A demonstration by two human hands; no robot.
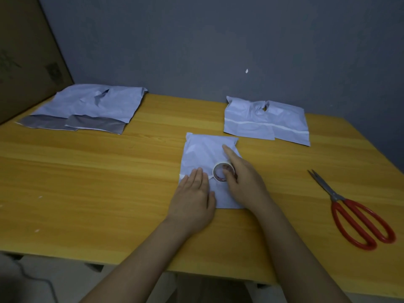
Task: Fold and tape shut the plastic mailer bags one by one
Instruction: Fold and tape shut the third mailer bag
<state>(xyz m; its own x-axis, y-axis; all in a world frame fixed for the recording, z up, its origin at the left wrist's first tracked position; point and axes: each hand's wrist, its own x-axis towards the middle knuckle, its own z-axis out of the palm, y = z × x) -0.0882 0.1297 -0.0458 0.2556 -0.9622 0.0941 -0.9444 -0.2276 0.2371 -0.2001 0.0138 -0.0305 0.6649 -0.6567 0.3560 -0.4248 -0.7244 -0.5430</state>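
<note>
Left hand (193,196) lies flat on the bag (205,149). Right hand (242,180) grips the tape roll (223,172) on it. Scissors (354,213) at 3 o'clock.

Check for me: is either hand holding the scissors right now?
No: the scissors lie alone on the table, while the left hand and right hand are on the mailer.

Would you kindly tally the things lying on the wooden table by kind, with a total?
Unsealed pale plastic mailer bags with grey flaps, far left: 2 visible
Taped pale plastic mailer bags, far right: 2
Pale plastic mailer bag being taped, under both hands: 1
White tape roll: 1
Red-handled metal scissors: 1
Total: 7
</note>
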